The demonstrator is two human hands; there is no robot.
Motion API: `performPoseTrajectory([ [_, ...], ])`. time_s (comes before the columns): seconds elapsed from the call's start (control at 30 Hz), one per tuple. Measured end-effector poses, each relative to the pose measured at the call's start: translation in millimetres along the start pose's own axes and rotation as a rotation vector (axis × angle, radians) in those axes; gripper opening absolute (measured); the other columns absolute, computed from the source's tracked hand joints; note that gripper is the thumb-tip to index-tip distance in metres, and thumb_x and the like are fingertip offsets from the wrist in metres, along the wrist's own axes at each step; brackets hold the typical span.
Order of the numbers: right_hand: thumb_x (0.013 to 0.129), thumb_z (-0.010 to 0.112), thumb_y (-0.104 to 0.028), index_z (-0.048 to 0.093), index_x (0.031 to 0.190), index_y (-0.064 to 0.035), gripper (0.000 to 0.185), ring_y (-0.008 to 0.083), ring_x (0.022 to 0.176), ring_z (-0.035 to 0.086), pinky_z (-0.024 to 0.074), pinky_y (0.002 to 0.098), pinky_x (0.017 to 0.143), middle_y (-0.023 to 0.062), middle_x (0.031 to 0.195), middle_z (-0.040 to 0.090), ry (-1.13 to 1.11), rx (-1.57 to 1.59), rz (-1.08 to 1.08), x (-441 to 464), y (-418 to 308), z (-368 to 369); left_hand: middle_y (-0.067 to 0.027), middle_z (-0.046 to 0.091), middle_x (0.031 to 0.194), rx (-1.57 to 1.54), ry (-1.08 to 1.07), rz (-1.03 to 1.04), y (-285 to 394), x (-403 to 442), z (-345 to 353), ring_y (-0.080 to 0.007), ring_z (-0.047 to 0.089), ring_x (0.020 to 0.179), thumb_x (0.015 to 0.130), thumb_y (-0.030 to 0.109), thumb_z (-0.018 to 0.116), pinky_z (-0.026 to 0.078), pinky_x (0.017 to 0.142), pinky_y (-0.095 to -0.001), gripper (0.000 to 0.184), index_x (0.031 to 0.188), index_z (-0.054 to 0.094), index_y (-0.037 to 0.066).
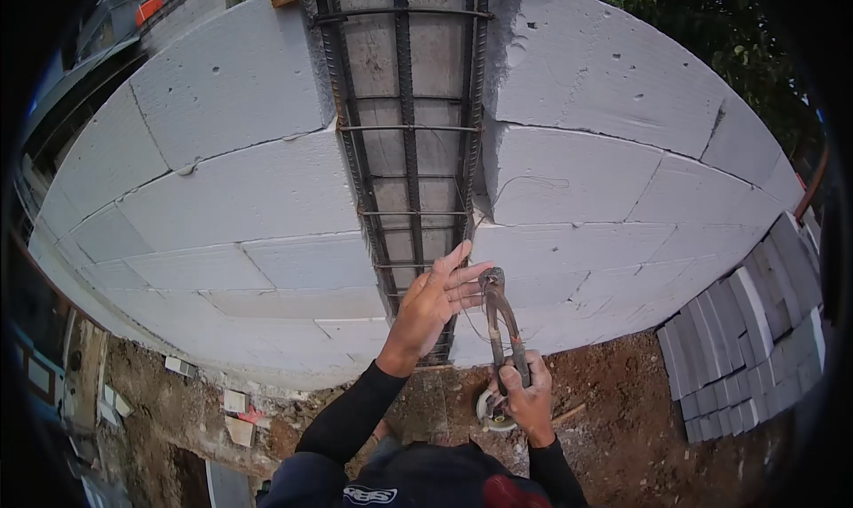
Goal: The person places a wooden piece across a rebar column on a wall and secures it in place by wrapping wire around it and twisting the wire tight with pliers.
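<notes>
My right hand is wrapped round the handles of rusty end-cutting pincers, their jaws pointing up toward the wall. My left hand is beside the pincer jaws, fingers stretched out and apart, in front of the rebar cage. A thin tie wire loops out over the white blocks on the right, and more thin wire runs near my left fingertips; whether the fingers touch it I cannot tell. The rebar cage, of ribbed vertical bars and cross ties, stands in the gap between two block walls.
White block walls rise on the left and right. Stacked grey blocks stand at the right. A round white container sits on the brown soil behind my right hand. Block offcuts lie at lower left.
</notes>
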State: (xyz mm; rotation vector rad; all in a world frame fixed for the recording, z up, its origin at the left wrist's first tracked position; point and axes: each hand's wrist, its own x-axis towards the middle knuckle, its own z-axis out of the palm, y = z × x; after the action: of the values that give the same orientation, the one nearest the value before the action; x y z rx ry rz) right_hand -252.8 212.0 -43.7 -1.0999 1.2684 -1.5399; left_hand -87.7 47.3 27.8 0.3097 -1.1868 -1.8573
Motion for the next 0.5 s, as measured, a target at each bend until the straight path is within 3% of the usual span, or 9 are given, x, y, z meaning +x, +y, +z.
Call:
performPoseTrajectory([
  [0.1, 0.103, 0.067, -0.027, 0.056, 0.105, -0.0014, 0.028, 0.0121, 0.074, 0.068, 0.0548, 0.0284, 0.066, 0.0082, 0.088, 0.069, 0.12, -0.092, -0.096, 0, -5, 1, -0.0205, 0.064, 0.129, 0.024, 0.058, 0.059, 10, 37, 34, -0.0233, 0.065, 0.111, 0.112, 0.045, 0.042, 0.052, 0.099, -0.0391, 0.07, 0.159, 0.028, -0.005],
  [0.2, 0.104, 0.066, -0.028, 0.055, 0.105, -0.0025, 0.028, 0.0105, 0.071, 0.065, 0.0522, 0.0272, 0.065, 0.006, 0.086, 0.067, 0.216, -0.108, -0.08, -12, 0, -8, -0.0069, 0.067, 0.094, 0.04, 0.023, 0.062, 13, 50, 59, -0.0159, 0.063, 0.095, 0.112, 0.039, 0.047, 0.051, 0.089, -0.0334, 0.058, 0.152, 0.044, -0.004],
  [0.3, 0.104, 0.065, -0.03, 0.053, 0.104, -0.0046, 0.028, 0.0086, 0.065, 0.057, 0.0479, 0.0266, 0.062, 0.0022, 0.083, 0.062, 0.326, -0.126, -0.047, -31, 26, -17, 0.001, 0.058, 0.073, 0.399, -0.016, 0.119, -14, 53, 74, -0.0105, 0.058, 0.081, 0.112, 0.035, 0.049, 0.048, 0.082, -0.0294, 0.048, 0.142, 0.057, -0.002],
  [0.33, 0.104, 0.065, -0.031, 0.053, 0.103, -0.0054, 0.028, 0.0083, 0.064, 0.054, 0.0461, 0.0266, 0.06, 0.0007, 0.082, 0.059, 0.359, -0.11, -0.028, -37, 28, -19, 0.0016, 0.056, 0.068, 0.488, -0.038, 0.111, -17, 44, 81, -0.009, 0.056, 0.074, 0.112, 0.033, 0.048, 0.048, 0.08, -0.0294, 0.043, 0.133, 0.064, -0.001],
  [0.37, 0.104, 0.065, -0.031, 0.052, 0.103, -0.0061, 0.028, 0.0079, 0.063, 0.05, 0.0443, 0.0266, 0.059, -0.0009, 0.081, 0.057, 0.399, -0.089, -0.01, -41, 31, -21, 0.0013, 0.056, 0.069, 0.492, -0.093, 0.067, -26, 37, 82, -0.0092, 0.056, 0.073, 0.112, 0.033, 0.048, 0.049, 0.079, -0.0297, 0.043, 0.133, 0.064, -0.001],
  [0.43, 0.104, 0.064, -0.033, 0.052, 0.104, -0.0054, 0.03, 0.01, 0.072, 0.049, 0.0435, 0.0304, 0.068, 0.0005, 0.086, 0.054, 0.405, -0.034, 0.097, -43, 36, -22, 0.0007, 0.055, 0.069, 0.49, -0.216, -0.056, -51, 18, 78, -0.0095, 0.056, 0.07, 0.112, 0.033, 0.049, 0.05, 0.078, -0.0302, 0.043, 0.133, 0.063, -0.002],
  [0.5, 0.103, 0.064, -0.034, 0.053, 0.105, -0.0047, 0.032, 0.0121, 0.081, 0.047, 0.0427, 0.0342, 0.077, 0.0019, 0.091, 0.051, 0.437, 0.015, 0.221, -48, 42, -33, -0.0026, 0.062, 0.076, 0.271, -0.086, -0.189, -75, -2, 51, -0.0136, 0.063, 0.071, 0.112, 0.03, 0.048, 0.055, 0.078, -0.0318, 0.037, 0.132, 0.059, 0.0],
])
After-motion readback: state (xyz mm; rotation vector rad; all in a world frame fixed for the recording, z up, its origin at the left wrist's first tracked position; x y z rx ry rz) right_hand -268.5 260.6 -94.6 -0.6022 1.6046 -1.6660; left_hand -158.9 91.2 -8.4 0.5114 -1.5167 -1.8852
